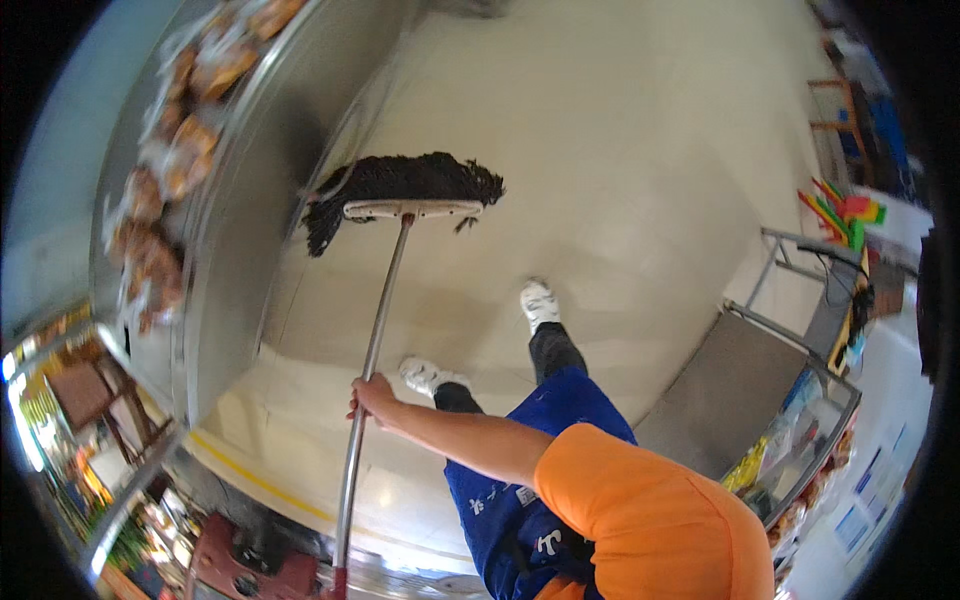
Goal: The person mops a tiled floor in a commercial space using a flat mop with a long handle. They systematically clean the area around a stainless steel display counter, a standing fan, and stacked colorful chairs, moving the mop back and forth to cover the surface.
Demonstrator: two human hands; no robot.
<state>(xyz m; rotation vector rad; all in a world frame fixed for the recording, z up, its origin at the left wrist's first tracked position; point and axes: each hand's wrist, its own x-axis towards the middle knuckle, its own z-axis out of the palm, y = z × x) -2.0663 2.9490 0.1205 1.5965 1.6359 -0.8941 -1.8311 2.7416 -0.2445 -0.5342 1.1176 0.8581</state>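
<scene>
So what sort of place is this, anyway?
Probably a small food shop, maybe a bakery, though I can't be certain. Clear bags of brown, bread-like goods line the top of a long metal counter, and the person mopping wears a blue apron.

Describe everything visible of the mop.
The mop has a slim, shiny handle, metallic by its look, with a red section near the lower picture edge. It joins the middle of a wide, pale crossbar, beyond which spreads a shaggy mass of dark strands. The head lies on the pale floor, its left end close to the grey metal counter; whether they touch is unclear. The handle slants up from there, gripped by the person's right hand; its top end is out of view.
</scene>
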